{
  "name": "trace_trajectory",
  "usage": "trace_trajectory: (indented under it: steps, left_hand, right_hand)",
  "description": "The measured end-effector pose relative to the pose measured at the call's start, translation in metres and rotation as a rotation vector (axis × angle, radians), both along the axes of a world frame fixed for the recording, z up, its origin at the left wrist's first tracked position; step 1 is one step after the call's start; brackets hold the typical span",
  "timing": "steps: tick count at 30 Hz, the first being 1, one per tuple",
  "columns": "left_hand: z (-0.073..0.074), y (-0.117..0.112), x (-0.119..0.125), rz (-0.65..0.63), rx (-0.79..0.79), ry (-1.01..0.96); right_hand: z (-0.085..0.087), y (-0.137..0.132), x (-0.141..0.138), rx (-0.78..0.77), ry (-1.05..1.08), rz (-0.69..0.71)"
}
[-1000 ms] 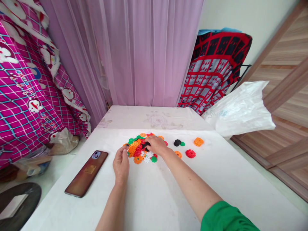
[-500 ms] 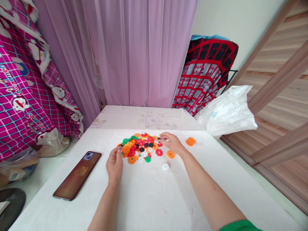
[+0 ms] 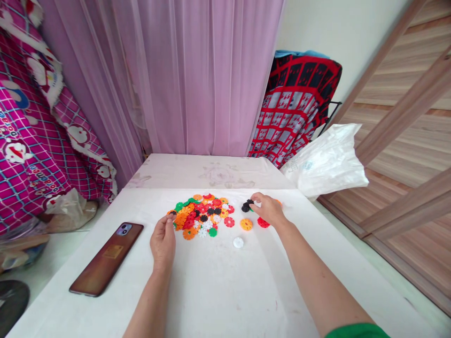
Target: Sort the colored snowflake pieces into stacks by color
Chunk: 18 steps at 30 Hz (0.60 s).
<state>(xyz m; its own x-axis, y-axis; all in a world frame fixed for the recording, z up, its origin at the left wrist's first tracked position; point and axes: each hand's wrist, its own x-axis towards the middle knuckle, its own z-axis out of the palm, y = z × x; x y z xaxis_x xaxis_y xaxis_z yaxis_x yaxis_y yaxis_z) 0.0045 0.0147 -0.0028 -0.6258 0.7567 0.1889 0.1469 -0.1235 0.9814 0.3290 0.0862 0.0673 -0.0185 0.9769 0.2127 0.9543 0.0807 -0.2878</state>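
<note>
A colourful heap of plastic snowflake discs (image 3: 190, 217) lies mid-table, in orange, red, green, white and black. My left hand (image 3: 164, 241) is at the heap's left edge, thumb and fingers pinched on a black snowflake disc (image 3: 172, 212). To the right of the heap, my right hand (image 3: 269, 210) has its fingertips closed on a black disc, at a small group of black discs (image 3: 245, 207). A bit of green shows beside them. Near this hand are an orange disc (image 3: 246, 224) and red discs (image 3: 263, 222), partly covered by it. A white disc (image 3: 238, 242) lies closer to me.
A brown phone (image 3: 107, 258) rests face down on the left of the white-covered table (image 3: 211, 291). Beyond the right table edge is a white plastic bag (image 3: 326, 162). Purple curtains (image 3: 197, 80) hang behind, and a wooden door (image 3: 405, 131) stands at the right.
My right hand has moved right from the heap to the black discs, uncovering red discs and mostly covering the orange pile. My left hand stays at the heap. The view has shifted slightly.
</note>
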Motion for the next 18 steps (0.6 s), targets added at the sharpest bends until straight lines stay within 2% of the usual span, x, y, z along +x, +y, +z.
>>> trace_trajectory:
  steps: [8,15,18]
  left_hand:
    - [0.006,-0.0025,0.0022,0.01,-0.015,0.0]
    - [0.0078,-0.002,0.0026,0.009,-0.005,-0.012]
    - [0.0057,-0.0011,0.0026,0.001,-0.005,-0.022]
  right_hand:
    - [-0.0008,-0.0014,-0.0059,-0.076,-0.062,-0.008]
    - [-0.0015,-0.0014,-0.0031,-0.025,0.003,0.018]
    - [0.0001,-0.0006,-0.0099,0.012,0.014,0.03]
